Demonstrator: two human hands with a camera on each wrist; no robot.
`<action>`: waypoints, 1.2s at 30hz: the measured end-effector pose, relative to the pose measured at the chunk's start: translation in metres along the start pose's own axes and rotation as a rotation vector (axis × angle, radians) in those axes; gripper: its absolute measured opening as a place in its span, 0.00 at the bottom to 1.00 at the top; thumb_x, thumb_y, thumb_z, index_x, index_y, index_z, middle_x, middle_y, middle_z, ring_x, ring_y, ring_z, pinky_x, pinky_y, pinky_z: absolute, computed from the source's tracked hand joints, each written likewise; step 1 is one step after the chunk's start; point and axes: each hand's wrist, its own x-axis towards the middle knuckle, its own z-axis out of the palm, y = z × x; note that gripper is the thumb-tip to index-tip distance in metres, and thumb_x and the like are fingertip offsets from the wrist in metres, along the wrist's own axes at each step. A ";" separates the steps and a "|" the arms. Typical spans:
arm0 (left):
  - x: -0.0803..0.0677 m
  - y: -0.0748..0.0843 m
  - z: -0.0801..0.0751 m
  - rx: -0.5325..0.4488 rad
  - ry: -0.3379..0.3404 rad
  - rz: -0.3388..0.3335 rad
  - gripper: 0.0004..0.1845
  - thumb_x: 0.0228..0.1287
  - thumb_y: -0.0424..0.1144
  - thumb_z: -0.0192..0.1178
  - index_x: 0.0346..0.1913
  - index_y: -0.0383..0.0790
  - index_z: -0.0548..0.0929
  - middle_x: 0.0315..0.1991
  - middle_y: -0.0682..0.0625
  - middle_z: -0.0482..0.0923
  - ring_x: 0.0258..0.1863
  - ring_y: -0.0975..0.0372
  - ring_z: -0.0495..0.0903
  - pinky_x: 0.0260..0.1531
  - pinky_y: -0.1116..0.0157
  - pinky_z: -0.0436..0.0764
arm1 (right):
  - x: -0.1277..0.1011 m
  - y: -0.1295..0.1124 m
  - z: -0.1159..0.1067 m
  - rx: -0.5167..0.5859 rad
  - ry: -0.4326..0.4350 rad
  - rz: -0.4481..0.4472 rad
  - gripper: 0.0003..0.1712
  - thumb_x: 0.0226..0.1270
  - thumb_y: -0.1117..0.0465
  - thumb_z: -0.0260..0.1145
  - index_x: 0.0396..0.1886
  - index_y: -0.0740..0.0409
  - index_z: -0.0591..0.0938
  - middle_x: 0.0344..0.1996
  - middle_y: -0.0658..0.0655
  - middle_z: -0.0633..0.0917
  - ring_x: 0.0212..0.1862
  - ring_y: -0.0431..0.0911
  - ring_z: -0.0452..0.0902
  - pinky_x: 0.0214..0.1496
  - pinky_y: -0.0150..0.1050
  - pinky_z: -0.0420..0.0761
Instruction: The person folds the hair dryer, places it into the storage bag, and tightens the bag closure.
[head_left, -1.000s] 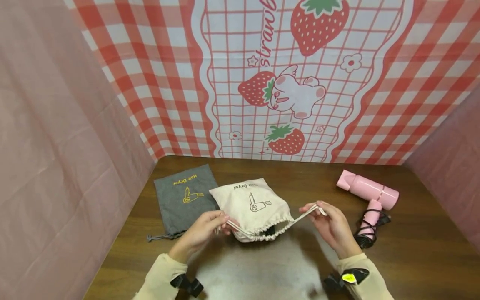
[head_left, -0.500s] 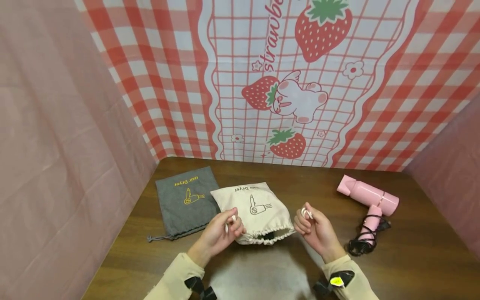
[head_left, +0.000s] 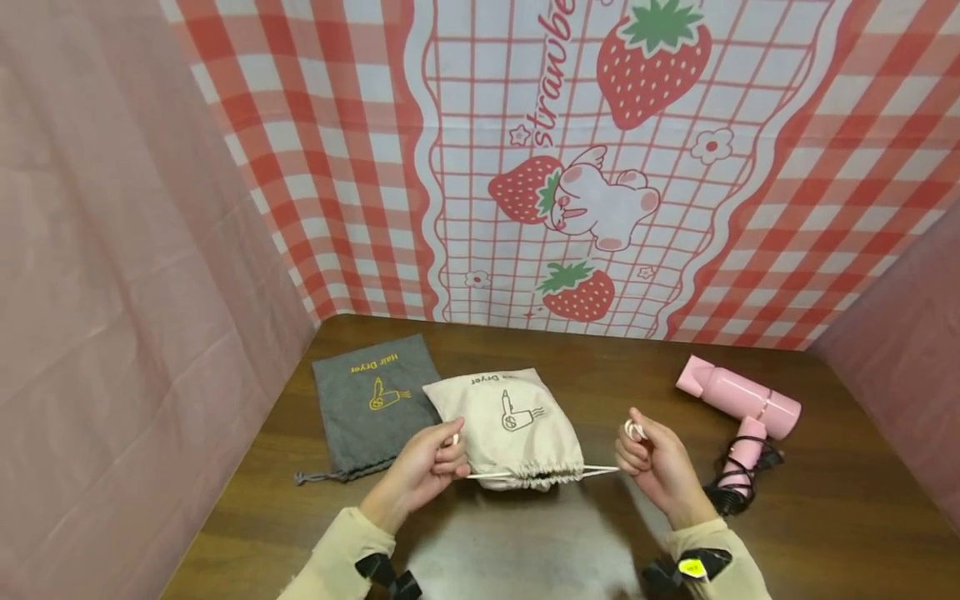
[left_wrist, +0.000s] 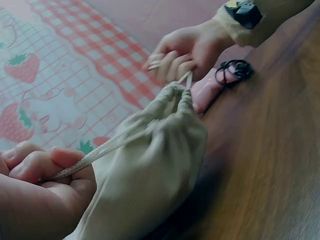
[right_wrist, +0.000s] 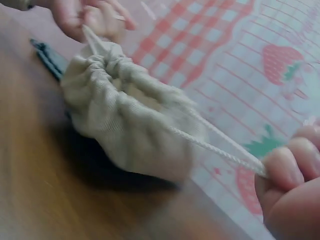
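Observation:
A cream drawstring bag [head_left: 517, 425] printed with a hair dryer bulges in the middle of the table, its gathered mouth drawn narrow toward the person. My left hand [head_left: 426, 467] grips the white drawstring [left_wrist: 95, 152] on one side, fingers curled round it. On the other side my right hand [head_left: 658, 462] grips the opposite drawstring end [head_left: 600, 471], a loop of it showing above the fingers. Both cords run taut from the mouth. In the right wrist view the mouth of the bag [right_wrist: 125, 95] is puckered with a narrow gap; its contents are hidden.
A grey drawstring bag [head_left: 375, 425] lies flat at the left, partly under the cream bag's edge. To the right rests a pink hair dryer [head_left: 738, 392] with its black cord [head_left: 727, 500] wound round the handle. A strawberry-print cloth [head_left: 570, 208] hangs behind the wooden table [head_left: 600, 350].
My hands first came closer together and took the cords further into curled fingers, then pulled apart. The cream bag's mouth has narrowed from a wide opening to a slit.

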 end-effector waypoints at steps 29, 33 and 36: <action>-0.006 0.010 -0.017 0.072 0.040 -0.008 0.23 0.79 0.40 0.37 0.18 0.50 0.61 0.11 0.62 0.56 0.11 0.70 0.56 0.29 0.71 0.69 | -0.031 -0.024 -0.019 -0.108 0.171 0.081 0.29 0.81 0.60 0.22 0.19 0.58 0.60 0.15 0.53 0.46 0.15 0.43 0.36 0.18 0.35 0.35; -0.006 0.009 -0.019 0.063 0.045 -0.010 0.24 0.79 0.40 0.37 0.18 0.50 0.61 0.11 0.62 0.57 0.11 0.70 0.57 0.29 0.71 0.70 | -0.031 -0.024 -0.020 -0.103 0.168 0.092 0.29 0.81 0.60 0.21 0.19 0.57 0.61 0.16 0.53 0.46 0.15 0.43 0.35 0.18 0.35 0.35; -0.006 0.009 -0.021 0.064 0.044 -0.007 0.23 0.79 0.39 0.37 0.19 0.50 0.62 0.11 0.62 0.58 0.11 0.71 0.57 0.29 0.71 0.70 | -0.032 -0.025 -0.020 -0.095 0.157 0.094 0.29 0.81 0.59 0.22 0.20 0.57 0.62 0.16 0.53 0.46 0.16 0.43 0.35 0.18 0.35 0.35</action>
